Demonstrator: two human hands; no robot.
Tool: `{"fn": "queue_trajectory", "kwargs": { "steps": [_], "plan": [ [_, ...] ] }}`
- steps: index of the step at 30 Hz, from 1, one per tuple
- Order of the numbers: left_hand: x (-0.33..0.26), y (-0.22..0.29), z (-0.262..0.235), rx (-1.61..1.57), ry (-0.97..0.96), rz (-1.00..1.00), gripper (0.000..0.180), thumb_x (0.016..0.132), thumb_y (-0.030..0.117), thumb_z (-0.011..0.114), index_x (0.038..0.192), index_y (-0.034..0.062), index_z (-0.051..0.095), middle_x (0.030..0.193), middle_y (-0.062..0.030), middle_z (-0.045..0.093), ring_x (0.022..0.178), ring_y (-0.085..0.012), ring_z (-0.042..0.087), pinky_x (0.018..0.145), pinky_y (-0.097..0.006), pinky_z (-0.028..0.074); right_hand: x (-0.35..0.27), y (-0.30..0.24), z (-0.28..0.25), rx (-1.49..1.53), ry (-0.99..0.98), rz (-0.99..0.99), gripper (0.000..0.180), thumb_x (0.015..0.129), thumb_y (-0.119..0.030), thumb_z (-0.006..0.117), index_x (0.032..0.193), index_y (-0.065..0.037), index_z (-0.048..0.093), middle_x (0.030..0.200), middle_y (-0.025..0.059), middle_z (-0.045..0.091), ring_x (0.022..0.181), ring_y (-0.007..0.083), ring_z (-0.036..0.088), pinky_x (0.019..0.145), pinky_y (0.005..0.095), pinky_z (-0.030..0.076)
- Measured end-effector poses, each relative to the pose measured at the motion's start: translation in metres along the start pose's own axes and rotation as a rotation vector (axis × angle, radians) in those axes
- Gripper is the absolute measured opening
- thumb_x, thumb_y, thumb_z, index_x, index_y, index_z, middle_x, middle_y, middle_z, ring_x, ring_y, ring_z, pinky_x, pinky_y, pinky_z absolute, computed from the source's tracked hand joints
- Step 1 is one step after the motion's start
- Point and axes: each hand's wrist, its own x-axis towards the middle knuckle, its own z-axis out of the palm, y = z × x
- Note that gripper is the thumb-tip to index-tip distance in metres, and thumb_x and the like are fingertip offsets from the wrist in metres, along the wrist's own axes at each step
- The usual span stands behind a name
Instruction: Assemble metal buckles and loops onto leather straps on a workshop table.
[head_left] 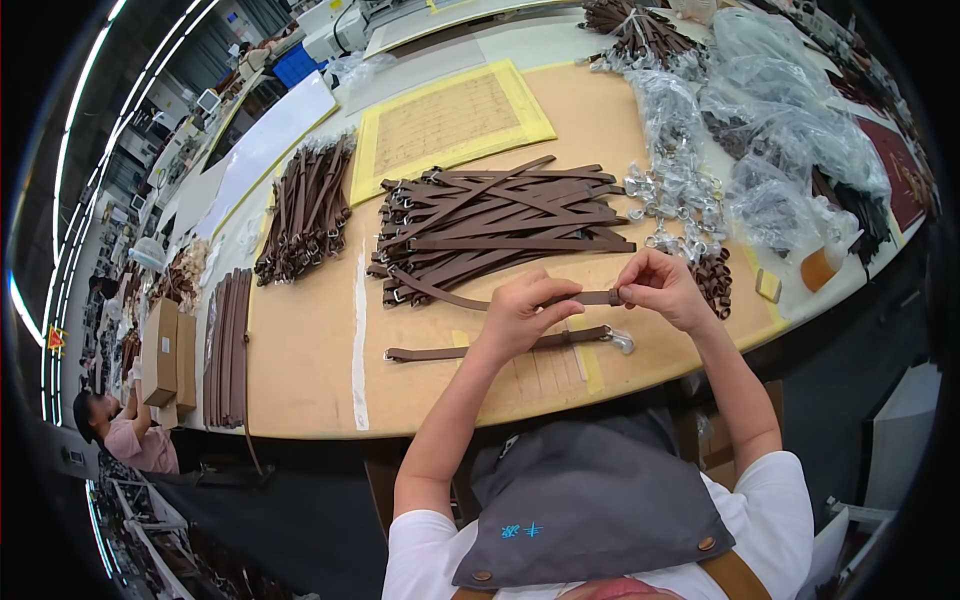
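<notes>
Head view: both hands hold one brown strap (598, 297) just above the table (300, 350). The left hand (522, 315) pinches its middle and the right hand (660, 288) pinches its end, seemingly fitting hardware; next calls for careful threading. A finished strap (480, 349) lies beneath.

I see brown leather strap (585, 298), narrow, flat, held level above tabletop (300, 370) between both hands, right end pinched at fingertips. Second brown strap (480, 349) lies flat just below, metal clasp (621, 342) at right end.
</notes>
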Motion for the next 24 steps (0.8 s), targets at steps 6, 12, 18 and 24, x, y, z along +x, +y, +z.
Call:
{"fn": "queue_trajectory", "kwargs": {
  "steps": [6,12,18,24],
  "plan": [
    [-0.003,-0.008,0.008,0.175,0.06,0.033,0.023,0.08,0.023,0.083,0.097,0.0102,0.075,0.071,-0.0047,0.057,0.059,-0.0188,0.057,0.051,-0.031,0.044,-0.001,0.008,0.006,0.067,0.11,0.086,0.016,0.091,-0.004,0.071,0.103,-0.002,0.061,0.093,0.006,0.068,0.084,0.0126,0.068,0.075,0.0249,0.056],
    [-0.003,-0.011,0.012,0.278,0.005,0.153,0.033,0.08,0.029,0.082,0.108,0.0162,0.073,0.074,-0.0044,0.059,0.06,-0.0219,0.06,0.052,-0.034,0.048,0.0,0.024,0.021,0.086,0.128,0.107,0.022,0.089,-0.003,0.074,0.106,-0.001,0.061,0.097,0.0057,0.067,0.088,0.0112,0.067,0.078,0.0243,0.056],
    [-0.01,-0.007,0.008,0.413,-0.173,0.166,0.032,0.08,0.027,0.081,0.108,0.0164,0.072,0.075,-0.0048,0.06,0.062,-0.0232,0.062,0.054,-0.035,0.05,0.018,0.013,0.008,-0.171,-0.024,0.198,0.017,0.092,-0.013,0.073,0.103,-0.002,0.066,0.091,0.0033,0.069,0.084,0.0087,0.067,0.073,0.024,0.054],
    [0.012,0.036,-0.051,0.738,0.005,0.228,0.022,0.083,0.017,0.079,0.101,0.0092,0.069,0.075,-0.0052,0.062,0.061,-0.0238,0.063,0.053,-0.034,0.049,0.05,-0.008,-0.095,-0.961,0.435,-0.051,0.016,0.086,-0.012,0.072,0.096,0.0,0.069,0.082,0.0087,0.072,0.073,0.0158,0.067,0.069,0.0297,0.053]
  ]
}}
